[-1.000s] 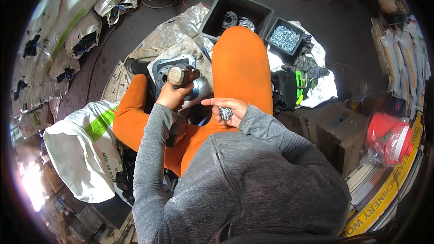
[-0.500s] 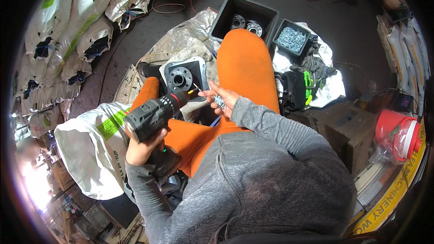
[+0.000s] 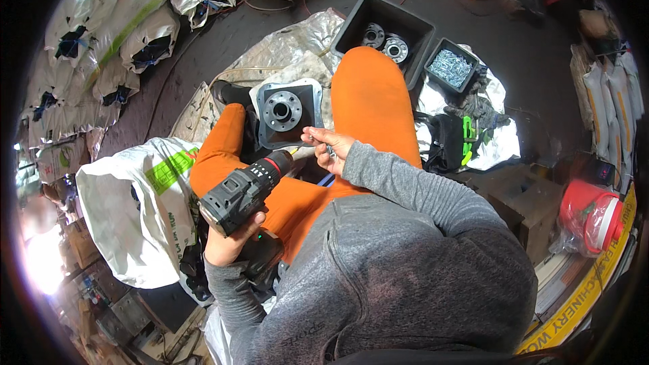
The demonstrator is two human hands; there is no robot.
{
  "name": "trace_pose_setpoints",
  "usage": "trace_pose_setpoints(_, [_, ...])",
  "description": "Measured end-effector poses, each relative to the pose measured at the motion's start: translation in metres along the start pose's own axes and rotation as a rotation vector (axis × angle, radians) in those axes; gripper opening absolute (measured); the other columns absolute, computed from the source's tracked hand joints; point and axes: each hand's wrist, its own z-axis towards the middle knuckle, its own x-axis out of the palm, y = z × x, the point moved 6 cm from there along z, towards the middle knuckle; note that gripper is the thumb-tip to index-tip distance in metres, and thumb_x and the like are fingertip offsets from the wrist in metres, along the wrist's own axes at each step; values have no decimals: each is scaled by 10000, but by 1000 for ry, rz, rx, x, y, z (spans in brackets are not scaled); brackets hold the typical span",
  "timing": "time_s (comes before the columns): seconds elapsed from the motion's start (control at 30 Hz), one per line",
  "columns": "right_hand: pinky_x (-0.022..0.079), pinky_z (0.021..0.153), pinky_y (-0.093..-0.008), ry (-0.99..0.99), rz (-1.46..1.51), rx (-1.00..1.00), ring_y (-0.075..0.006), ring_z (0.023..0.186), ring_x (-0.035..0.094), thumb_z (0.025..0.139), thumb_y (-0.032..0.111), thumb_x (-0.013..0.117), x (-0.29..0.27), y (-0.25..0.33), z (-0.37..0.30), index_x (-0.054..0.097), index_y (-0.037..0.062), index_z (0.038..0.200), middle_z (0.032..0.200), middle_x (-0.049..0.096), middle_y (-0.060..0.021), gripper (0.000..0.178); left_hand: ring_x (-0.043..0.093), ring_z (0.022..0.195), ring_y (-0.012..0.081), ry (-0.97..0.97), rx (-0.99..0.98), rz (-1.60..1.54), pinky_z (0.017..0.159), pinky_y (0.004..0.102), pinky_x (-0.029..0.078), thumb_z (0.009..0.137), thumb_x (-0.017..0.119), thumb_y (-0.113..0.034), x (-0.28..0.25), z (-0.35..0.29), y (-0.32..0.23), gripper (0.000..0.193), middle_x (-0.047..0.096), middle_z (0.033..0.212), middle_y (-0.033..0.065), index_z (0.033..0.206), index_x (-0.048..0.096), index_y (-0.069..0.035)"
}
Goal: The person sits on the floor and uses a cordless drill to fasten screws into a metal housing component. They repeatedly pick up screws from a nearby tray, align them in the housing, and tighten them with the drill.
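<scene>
My left hand [image 3: 226,246] is wrapped round the grip of a black cordless drill [image 3: 242,192], whose yellow bit tip points up and right toward my other hand. My right hand [image 3: 335,146] is half curled, with thumb and forefinger pinched and several small silver screws [image 3: 331,153] in the palm. Just beyond both hands lies a dark square metal part with a pale rim [image 3: 316,90]. A round grey flange [image 3: 282,111] with a ring of holes and a central bore sits in it.
Past my orange-clad knee stand a black bin [image 3: 341,35] holding metal flanges and a smaller bin [image 3: 466,56] of screws. Grey gloves [image 3: 490,98] lie to the right. A white sack [image 3: 111,220] rests at my left, and a red cooler jug [image 3: 587,220] at far right.
The drill has dropped back toward me, its tip now farther from my right hand. My right fingertips have drawn together from a more open pose. The whole view has shifted slightly.
</scene>
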Motion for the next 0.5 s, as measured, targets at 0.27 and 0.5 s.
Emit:
trace_pose_setpoints(0.27, [378,461,-146,34,89,48,-11,573,446,875,221,681,6,-14,7,587,116,944,966,658,15,157,557,611,115,3,-20,49,512,249,457,779,733,-83,7,11,4,310,623,881,44,1051,596,-24])
trace_pose_setpoints(0.5, [367,461,-147,14,11,40,-4,578,446,890,241,663,4,-17,13,560,115,985,1000,634,17,188,603,1075,303,26,307,688,921,347,474,690,780,-112,21,12,-28,578,571,1239,156,1222,562,-52])
